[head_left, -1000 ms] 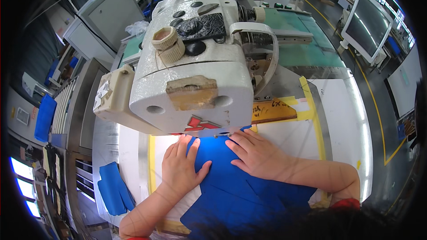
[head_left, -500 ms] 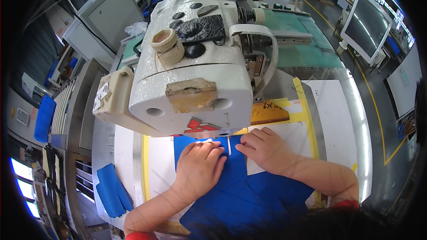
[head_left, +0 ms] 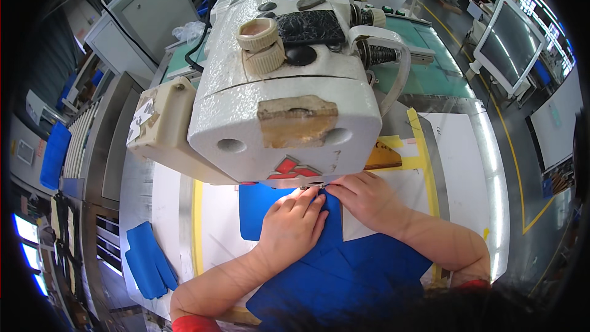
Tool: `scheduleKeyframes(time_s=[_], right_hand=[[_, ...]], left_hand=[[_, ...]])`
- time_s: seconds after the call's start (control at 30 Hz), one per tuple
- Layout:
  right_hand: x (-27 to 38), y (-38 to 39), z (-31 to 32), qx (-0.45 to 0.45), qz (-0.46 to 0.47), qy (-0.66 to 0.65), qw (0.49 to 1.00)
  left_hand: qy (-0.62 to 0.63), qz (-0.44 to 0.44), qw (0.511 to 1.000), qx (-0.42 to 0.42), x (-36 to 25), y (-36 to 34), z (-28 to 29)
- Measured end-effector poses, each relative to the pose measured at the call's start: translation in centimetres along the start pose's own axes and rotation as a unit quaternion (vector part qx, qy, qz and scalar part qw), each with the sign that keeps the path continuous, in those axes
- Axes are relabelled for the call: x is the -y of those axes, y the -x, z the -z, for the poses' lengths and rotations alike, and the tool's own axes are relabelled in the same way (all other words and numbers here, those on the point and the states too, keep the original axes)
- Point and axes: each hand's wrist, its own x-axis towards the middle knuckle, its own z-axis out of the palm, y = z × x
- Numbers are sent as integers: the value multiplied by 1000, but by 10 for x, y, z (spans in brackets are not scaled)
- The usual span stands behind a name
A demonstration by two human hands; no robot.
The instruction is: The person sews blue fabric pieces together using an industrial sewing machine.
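A white sewing machine head rises in front of me and covers the stitching spot from above. Under its front edge lies a piece of blue fabric. On this fabric my left hand rests palm down, fingers stretched forward toward the small metal part below the head. My right hand comes in from the other side with thumb and fingers pressed together. Its fingertips nearly meet the left ones, and whatever they pinch is hidden. More blue fabric spreads beneath my wrists toward my body.
At the left of the table lies a small stack of blue pieces. White sheets and yellow tape cover the work surface. An orange-brown block sits behind my right hand. A monitor stands at the far right.
Both hands have drawn together beneath the machine head, the left moving rightward. The small white strip that showed between them is now covered. My view has shifted slightly.
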Motion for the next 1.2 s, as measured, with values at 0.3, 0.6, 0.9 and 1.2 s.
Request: scheduleKeyframes(time_s=[0.3, 0.6, 0.9, 1.2], right_hand=[[0, 1, -4, -5, -2, -3, 1000], [-6, 7, 1, -14, -14, -4, 1000], [7, 15, 2, -3, -29, 20, 999], [4, 11, -1, -7, -29, 47, 998]], left_hand=[[-24, 1, 999, 22, -2, -1, -1], [-36, -6, 998, 57, -1, -1, 1], [-41, 1, 997, 72, -3, -1, 0], [-52, -6, 996, 66, -4, -2, 1]])
